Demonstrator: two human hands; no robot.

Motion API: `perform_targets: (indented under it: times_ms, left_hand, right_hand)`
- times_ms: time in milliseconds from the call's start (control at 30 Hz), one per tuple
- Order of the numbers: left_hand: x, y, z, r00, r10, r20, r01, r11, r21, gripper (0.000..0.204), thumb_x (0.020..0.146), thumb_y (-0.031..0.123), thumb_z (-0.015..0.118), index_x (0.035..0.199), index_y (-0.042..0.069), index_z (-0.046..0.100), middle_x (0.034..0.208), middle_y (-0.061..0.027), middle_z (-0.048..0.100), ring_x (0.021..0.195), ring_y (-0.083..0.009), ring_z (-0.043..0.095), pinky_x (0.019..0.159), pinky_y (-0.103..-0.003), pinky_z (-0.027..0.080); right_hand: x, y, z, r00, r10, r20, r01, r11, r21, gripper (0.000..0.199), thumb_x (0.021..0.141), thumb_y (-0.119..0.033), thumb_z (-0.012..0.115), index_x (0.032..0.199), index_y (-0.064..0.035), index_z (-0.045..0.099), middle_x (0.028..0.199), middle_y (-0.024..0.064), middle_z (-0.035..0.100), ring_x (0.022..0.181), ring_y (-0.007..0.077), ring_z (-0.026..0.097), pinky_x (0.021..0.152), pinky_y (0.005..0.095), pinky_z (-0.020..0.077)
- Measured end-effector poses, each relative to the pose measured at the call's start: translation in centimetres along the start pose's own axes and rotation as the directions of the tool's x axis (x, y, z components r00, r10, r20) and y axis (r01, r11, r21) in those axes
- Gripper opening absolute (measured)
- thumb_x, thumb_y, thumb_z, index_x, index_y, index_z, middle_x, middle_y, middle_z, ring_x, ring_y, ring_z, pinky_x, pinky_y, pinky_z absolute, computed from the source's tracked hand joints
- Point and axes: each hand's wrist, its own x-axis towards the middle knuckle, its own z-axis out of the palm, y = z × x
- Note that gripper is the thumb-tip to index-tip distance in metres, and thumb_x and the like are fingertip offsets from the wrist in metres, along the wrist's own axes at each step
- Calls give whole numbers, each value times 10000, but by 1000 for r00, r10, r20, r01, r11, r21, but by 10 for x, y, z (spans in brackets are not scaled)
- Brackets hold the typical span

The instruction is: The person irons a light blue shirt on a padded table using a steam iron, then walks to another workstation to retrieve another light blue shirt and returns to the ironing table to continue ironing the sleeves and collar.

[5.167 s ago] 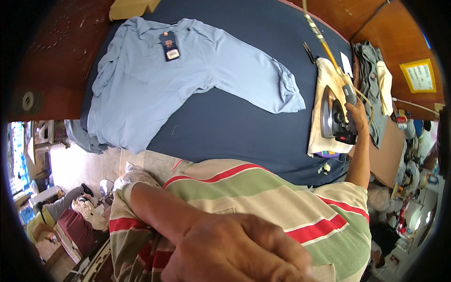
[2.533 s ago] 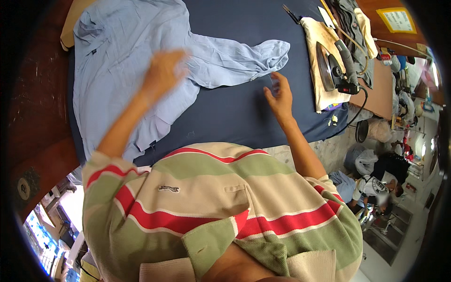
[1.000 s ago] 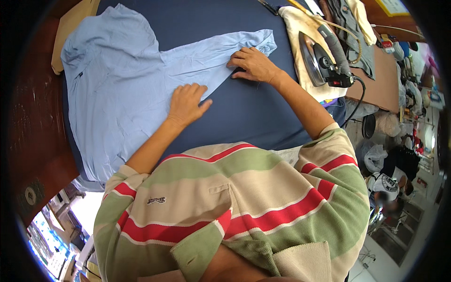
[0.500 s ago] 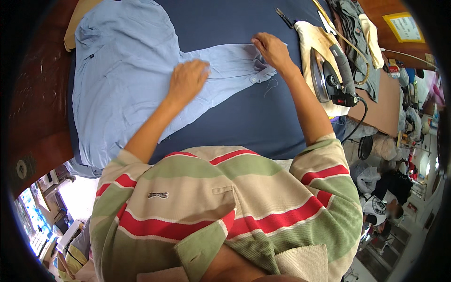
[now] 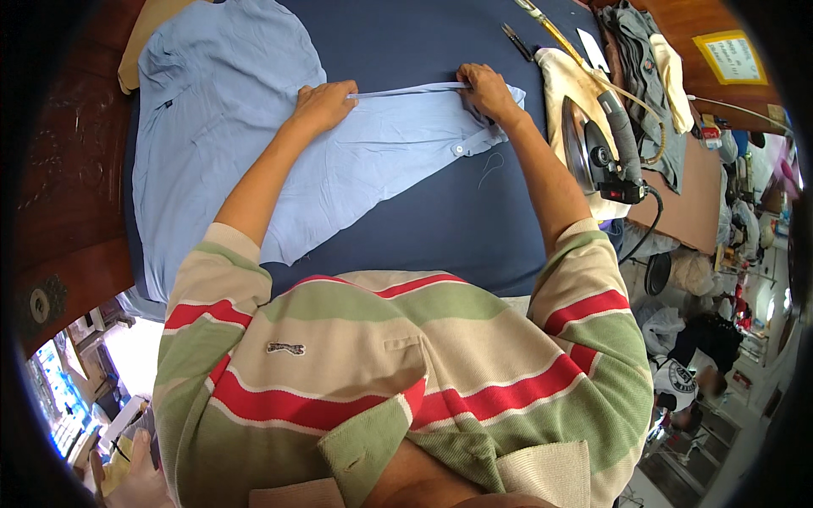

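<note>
From where I stand, a light blue shirt [image 5: 220,161] lies spread over the dark blue cloth on the counter [image 5: 415,229], its body on the person's left and one sleeve [image 5: 406,131] stretched out to the right. The left hand [image 5: 324,105] pinches the sleeve's far edge close to the body of the shirt; the right hand [image 5: 491,91], fingers curled, pinches the same edge near the cuff [image 5: 481,140]. Between them that edge runs nearly straight. A white button [image 5: 459,150] shows on the cuff, with a loose thread [image 5: 491,172] just beside it. Right of that, an iron [image 5: 603,152] rests on a cream cloth [image 5: 555,78], near some grey clothes [image 5: 635,51].
</note>
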Motion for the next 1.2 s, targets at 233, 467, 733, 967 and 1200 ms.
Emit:
perform_targets:
  times_ms: [233, 467, 733, 967, 1200]
  left_hand:
    - [-26, 54, 66, 887, 120, -446, -137, 991, -5, 300, 849, 232, 522, 1145, 188, 532, 1208, -14, 505, 1144, -203, 446, 924, -495, 295]
    - [-27, 32, 84, 918, 69, -390, -17, 991, 134, 457, 909, 366, 420, 1349, 255, 372, 1439, 26, 296, 1338, -225, 232, 975, -616, 183]
    - [-33, 36, 61, 933, 24, -359, 64, 970, 233, 538, 902, 422, 409, 1391, 230, 296, 1473, -21, 222, 1346, -226, 213, 975, -594, 207]
    - [-155, 40, 74, 832, 388, -398, -407, 913, 40, 372, 786, 341, 609, 1087, 129, 557, 1132, -54, 528, 1021, -223, 483, 911, -464, 295]
    - [-203, 8, 97, 853, 197, -483, -228, 974, -7, 297, 786, 300, 611, 1017, 122, 559, 1030, -21, 536, 930, -185, 499, 873, -380, 330]
  right_hand:
    - [-28, -61, 41, 967, -180, -178, 193, 979, 63, 185, 749, -139, 631, 902, -77, 549, 949, 85, 555, 903, 279, 511, 784, 412, 382]
    - [-53, -28, 54, 966, -164, -201, 120, 969, -214, 463, 873, -391, 485, 1281, -176, 441, 1342, 88, 390, 1247, 289, 341, 1008, 470, 254]
    - [-53, -34, 47, 995, -69, -74, 45, 956, -289, 499, 881, -395, 451, 1339, -208, 386, 1408, 91, 326, 1302, 296, 285, 1037, 516, 214]
    - [-34, -73, 44, 966, -231, -118, 253, 937, 240, 428, 811, -224, 569, 1224, -151, 490, 1294, 86, 459, 1200, 271, 411, 924, 523, 325]
    - [-23, -99, 84, 939, -264, -219, 216, 952, -218, 473, 865, -423, 452, 1278, -194, 458, 1369, 88, 386, 1261, 291, 331, 992, 522, 232]
